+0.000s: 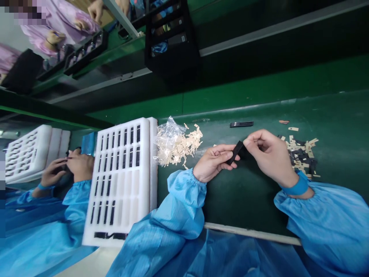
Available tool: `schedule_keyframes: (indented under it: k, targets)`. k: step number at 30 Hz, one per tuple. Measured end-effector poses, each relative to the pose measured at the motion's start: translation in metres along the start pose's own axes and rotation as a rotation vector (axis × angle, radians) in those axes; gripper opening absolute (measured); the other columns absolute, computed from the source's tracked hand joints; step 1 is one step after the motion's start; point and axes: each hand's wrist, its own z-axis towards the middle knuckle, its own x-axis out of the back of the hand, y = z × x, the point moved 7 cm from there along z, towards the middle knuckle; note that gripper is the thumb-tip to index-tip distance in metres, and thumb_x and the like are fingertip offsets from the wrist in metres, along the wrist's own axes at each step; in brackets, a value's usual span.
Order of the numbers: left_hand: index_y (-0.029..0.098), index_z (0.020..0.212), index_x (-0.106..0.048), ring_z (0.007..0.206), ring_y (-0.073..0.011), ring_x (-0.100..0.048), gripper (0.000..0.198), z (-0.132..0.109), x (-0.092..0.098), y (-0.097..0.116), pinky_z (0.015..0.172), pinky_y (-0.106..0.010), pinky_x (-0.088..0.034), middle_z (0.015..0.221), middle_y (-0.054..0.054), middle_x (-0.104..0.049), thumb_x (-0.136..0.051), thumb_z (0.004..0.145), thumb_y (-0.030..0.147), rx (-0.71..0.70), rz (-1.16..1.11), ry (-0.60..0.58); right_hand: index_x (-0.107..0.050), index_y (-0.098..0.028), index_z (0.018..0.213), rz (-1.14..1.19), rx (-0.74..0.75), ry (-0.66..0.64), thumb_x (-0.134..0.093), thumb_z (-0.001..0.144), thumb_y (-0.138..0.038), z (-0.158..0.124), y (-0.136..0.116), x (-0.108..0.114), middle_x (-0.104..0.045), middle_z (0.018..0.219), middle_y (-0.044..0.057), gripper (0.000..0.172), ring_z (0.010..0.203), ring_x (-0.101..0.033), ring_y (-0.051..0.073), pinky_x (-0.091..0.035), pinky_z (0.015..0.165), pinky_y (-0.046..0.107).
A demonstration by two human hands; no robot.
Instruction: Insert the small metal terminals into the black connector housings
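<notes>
My left hand (215, 161) grips a small black bar (235, 152) between thumb and fingers, over the green table (242, 200). At the bar's upper right end, the thumb and forefinger of my right hand (266, 154) are pinched together; whether they hold anything is too small to tell. Several thin black strips (241, 124) lie together behind my hands. Right of my right hand is a loose pile of black and cream pieces (304, 156). Cream tabs (187, 146) lie heaped by a clear plastic bag (170, 134) at the left.
A white foam tray (121, 188) with rows of black parts stands left of my left arm. Beyond it a co-worker's hands (69, 165) work near more white trays (29, 150). A black rack (173, 57) and people in pink sleeves (63, 23) are at the back.
</notes>
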Motion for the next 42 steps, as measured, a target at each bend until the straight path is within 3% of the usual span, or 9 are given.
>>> schedule_keyframes:
  k: [3, 6, 9, 13, 18, 24, 31, 36, 42]
  targets:
    - [0.014, 0.118, -0.075, 0.068, -0.0097, -0.073, 0.048, 0.0, 0.0, 0.002, 0.059, -0.016, -0.057, 0.093, -0.007, -0.077, -0.088, 0.077, 0.034, -0.013, -0.008, 0.005, -0.067, -0.022, 0.11, 0.055, -0.027, 0.087, -0.066, 0.096, -0.043, 0.002, -0.002, 0.006, -0.061, 0.079, 0.0, 0.025, 0.057, -0.051, 0.011, -0.039, 0.051, 0.025]
    - [0.014, 0.116, -0.075, 0.067, -0.0101, -0.073, 0.048, -0.001, -0.002, 0.003, 0.059, -0.016, -0.057, 0.091, -0.007, -0.077, -0.089, 0.076, 0.036, -0.021, -0.009, -0.015, -0.071, -0.023, 0.12, 0.124, -0.039, -0.079, -0.061, 0.099, -0.048, 0.0, -0.007, -0.006, -0.058, 0.077, 0.0, 0.034, 0.057, -0.049, 0.011, -0.042, 0.055, 0.027]
    - [0.013, 0.115, -0.075, 0.067, -0.0111, -0.073, 0.051, -0.001, -0.003, 0.003, 0.059, -0.018, -0.058, 0.09, -0.007, -0.077, -0.09, 0.074, 0.039, -0.026, 0.007, -0.036, -0.077, -0.023, 0.111, 0.198, -0.049, -0.254, -0.061, 0.1, -0.049, -0.009, -0.008, -0.022, -0.058, 0.078, 0.0, 0.032, 0.058, -0.049, 0.01, -0.042, 0.058, 0.028]
    - [0.013, 0.114, -0.076, 0.065, -0.0121, -0.073, 0.052, -0.002, -0.005, 0.001, 0.057, -0.019, -0.058, 0.087, -0.007, -0.076, -0.091, 0.072, 0.041, -0.005, 0.023, -0.077, -0.078, -0.023, 0.094, 0.483, -0.169, -0.268, -0.067, 0.097, -0.046, -0.016, -0.001, -0.033, -0.059, 0.082, 0.001, 0.026, 0.06, -0.051, 0.01, -0.037, 0.054, 0.027]
    - [0.014, 0.119, -0.075, 0.065, -0.013, -0.073, 0.058, -0.003, -0.004, -0.003, 0.056, -0.02, -0.058, 0.086, -0.008, -0.076, -0.092, 0.071, 0.041, 0.04, 0.051, -0.101, -0.073, -0.019, 0.078, 0.675, -0.362, -0.293, -0.071, 0.093, -0.049, -0.02, 0.006, -0.044, -0.054, 0.062, -0.001, 0.033, 0.053, -0.046, 0.01, -0.033, 0.05, 0.025]
    - [0.015, 0.111, -0.078, 0.064, -0.0106, -0.072, 0.048, -0.004, -0.005, 0.004, 0.056, -0.017, -0.056, 0.087, -0.007, -0.075, -0.091, 0.072, 0.041, -0.006, 0.04, -0.082, -0.077, -0.02, 0.098, 0.529, -0.219, -0.297, -0.064, 0.097, -0.054, -0.018, 0.006, -0.037, -0.064, 0.074, 0.003, 0.036, 0.06, -0.052, 0.012, -0.039, 0.055, 0.026]
    - [0.014, 0.117, -0.077, 0.067, -0.0123, -0.072, 0.056, -0.005, -0.008, 0.008, 0.062, -0.022, -0.058, 0.093, -0.01, -0.078, -0.089, 0.073, 0.045, -0.072, 0.114, -0.013, -0.078, -0.02, 0.098, 0.404, -0.161, -0.262, -0.055, 0.101, -0.055, -0.012, 0.008, -0.029, -0.061, 0.074, 0.003, 0.042, 0.061, -0.053, 0.014, -0.042, 0.055, 0.028]
    - [0.014, 0.12, -0.074, 0.071, -0.0152, -0.074, 0.058, -0.006, -0.008, 0.014, 0.067, -0.027, -0.061, 0.095, -0.011, -0.079, -0.087, 0.074, 0.046, -0.158, 0.104, 0.048, -0.076, -0.026, 0.12, 0.061, 0.08, -0.205, -0.064, 0.098, -0.045, -0.011, -0.003, -0.018, -0.061, 0.09, 0.002, 0.031, 0.065, -0.055, 0.013, -0.049, 0.061, 0.028]
    - [0.012, 0.116, -0.076, 0.074, -0.0156, -0.074, 0.055, 0.0, -0.006, 0.015, 0.069, -0.028, -0.062, 0.096, -0.01, -0.08, -0.086, 0.075, 0.046, -0.255, 0.15, 0.086, -0.073, -0.026, 0.125, -0.051, 0.088, -0.238, -0.071, 0.094, -0.041, -0.007, -0.002, -0.018, -0.063, 0.097, 0.003, 0.034, 0.07, -0.059, 0.013, -0.051, 0.066, 0.029]
